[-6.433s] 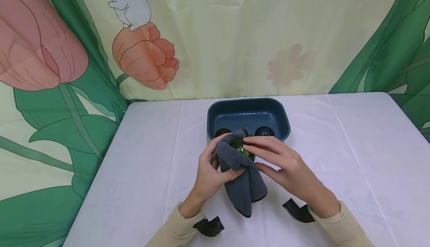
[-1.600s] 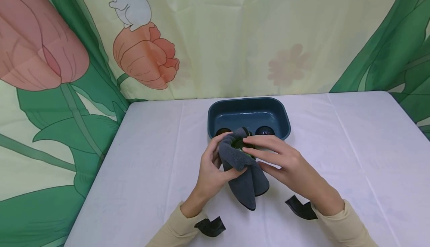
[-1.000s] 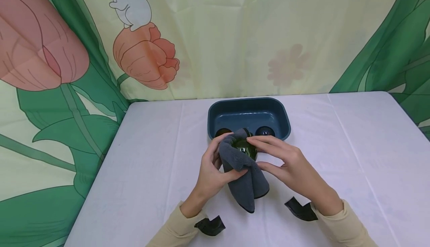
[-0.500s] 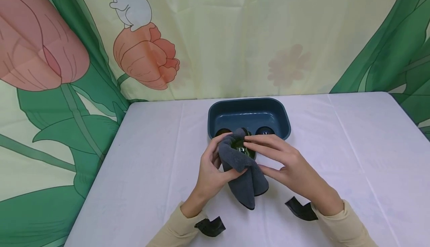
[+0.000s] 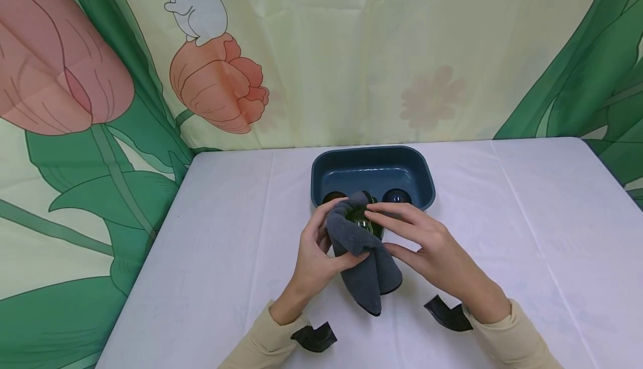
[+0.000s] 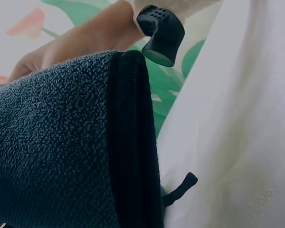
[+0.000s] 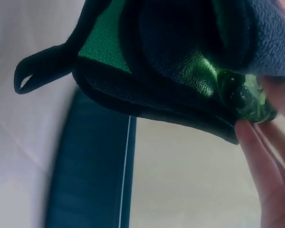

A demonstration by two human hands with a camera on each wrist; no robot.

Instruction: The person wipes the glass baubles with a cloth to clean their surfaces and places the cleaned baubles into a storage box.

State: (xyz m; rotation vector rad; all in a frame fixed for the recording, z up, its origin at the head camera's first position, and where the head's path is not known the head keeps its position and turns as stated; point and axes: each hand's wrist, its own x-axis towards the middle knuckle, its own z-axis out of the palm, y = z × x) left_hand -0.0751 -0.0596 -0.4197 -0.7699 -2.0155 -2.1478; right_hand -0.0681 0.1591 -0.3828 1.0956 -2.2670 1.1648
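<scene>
A dark grey-blue towel [image 5: 363, 279] with black edging is wrapped partly round a green glass ball [image 5: 363, 224], held above the table just in front of the tray. My left hand [image 5: 313, 257] grips the towel from the left, thumb across its front fold and fingers behind. From the right, my right hand [image 5: 434, 246] pinches the ball, its fingertips on the upper side and the thumb lower down. The right wrist view shows those fingers round the bare glass [image 7: 249, 97], next to the towel's hanging loop [image 7: 42, 69]. In the left wrist view the towel [image 6: 52, 137] hides the ball.
A dark blue rectangular tray [image 5: 372, 150] stands behind the hands on the white-covered table [image 5: 236, 207]. Inside, near its front wall, lie a brown ball [image 5: 334, 196] and a dark blue ball [image 5: 397, 195], partly hidden. A curtain printed with flowers [image 5: 216, 84] hangs behind.
My right fingertips have shifted back and forth slightly over the green glass ball, showing more and then less of it. The left hand and towel have barely moved.
</scene>
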